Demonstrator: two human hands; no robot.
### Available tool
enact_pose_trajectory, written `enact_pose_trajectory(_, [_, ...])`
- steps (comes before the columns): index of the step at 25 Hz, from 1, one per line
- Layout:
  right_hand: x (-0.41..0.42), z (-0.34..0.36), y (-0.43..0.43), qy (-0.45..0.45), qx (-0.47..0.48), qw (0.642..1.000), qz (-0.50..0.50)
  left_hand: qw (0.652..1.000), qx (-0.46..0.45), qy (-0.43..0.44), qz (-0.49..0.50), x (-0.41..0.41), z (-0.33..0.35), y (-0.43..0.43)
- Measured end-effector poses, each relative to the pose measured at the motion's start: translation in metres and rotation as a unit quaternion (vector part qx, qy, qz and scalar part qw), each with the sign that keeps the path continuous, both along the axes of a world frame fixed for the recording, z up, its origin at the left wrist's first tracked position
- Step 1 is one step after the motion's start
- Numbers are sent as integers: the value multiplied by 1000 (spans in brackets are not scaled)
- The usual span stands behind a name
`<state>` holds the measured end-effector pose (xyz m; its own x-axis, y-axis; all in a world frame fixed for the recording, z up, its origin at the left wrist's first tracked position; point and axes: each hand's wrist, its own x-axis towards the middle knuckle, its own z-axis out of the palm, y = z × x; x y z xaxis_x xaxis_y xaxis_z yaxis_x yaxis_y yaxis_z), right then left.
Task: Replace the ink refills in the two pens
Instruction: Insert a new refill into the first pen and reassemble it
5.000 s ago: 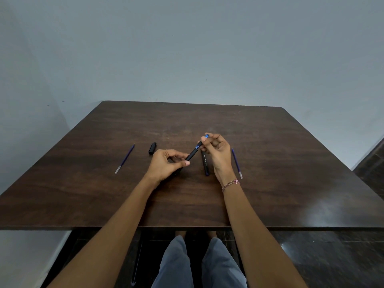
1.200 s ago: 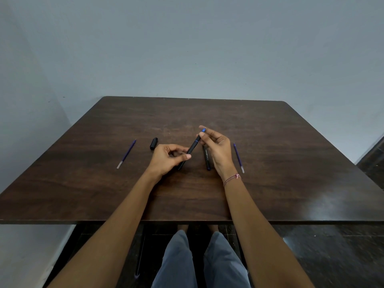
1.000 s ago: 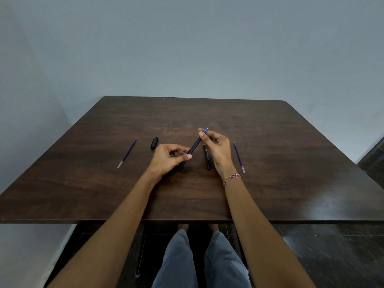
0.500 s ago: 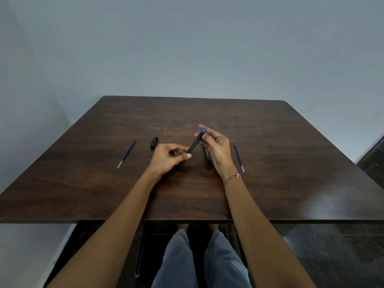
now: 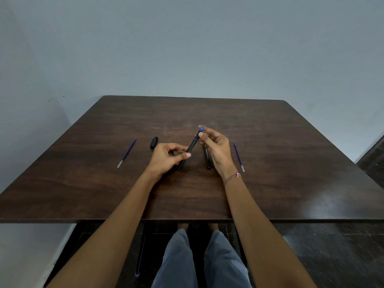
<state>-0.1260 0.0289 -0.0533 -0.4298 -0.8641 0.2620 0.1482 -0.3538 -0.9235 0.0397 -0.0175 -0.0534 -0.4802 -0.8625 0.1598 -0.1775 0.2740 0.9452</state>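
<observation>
Over the middle of the dark wooden table [image 5: 270,142] I hold a black pen [image 5: 192,145] with a blue tip, tilted up to the right. My left hand [image 5: 168,159] grips its lower barrel. My right hand [image 5: 216,148] pinches the blue tip end between thumb and fingers. A second black pen [image 5: 207,161] lies flat on the table just under my right hand. One blue refill [image 5: 126,152] lies at the left, another blue refill [image 5: 239,156] lies right of my right hand. A black pen cap [image 5: 154,142] lies left of my left hand.
A pale wall stands behind the table's far edge. The table's near edge runs across above my knees. Dark floor shows at the right.
Over the last second the pen has stayed in both hands; my right fingers have shifted slightly on the blue tip end. Objects on the table have not moved.
</observation>
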Motion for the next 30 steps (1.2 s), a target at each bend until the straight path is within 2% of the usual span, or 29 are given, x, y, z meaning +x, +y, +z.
enact_pose_trajectory(4, [-1, -1, -1, 5, 0, 1000, -11, 1000, 0, -6, -2, 1, 0, -1])
enact_pose_trajectory(8, [-2, 0, -3, -57, -17, 998, 22, 1000, -3, -12, -3, 1, -1, -1])
enact_pose_trajectory(15, [-2, 1, 2, -63, -42, 993, 90, 1000, 1, -12, -4, 2, -1, -2])
enact_pose_trajectory(19, [-2, 1, 1, -74, -28, 993, 84, 1000, -2, 10, -2, 0, 0, -2])
enact_pose_trajectory(24, [-2, 1, 0, -49, 0, 998, 49, 1000, -4, -2, -6, 1, -1, -3])
enact_pose_trajectory(30, [-2, 1, 2, -73, -22, 992, 100, 1000, -1, -6, -5, 1, -2, -3])
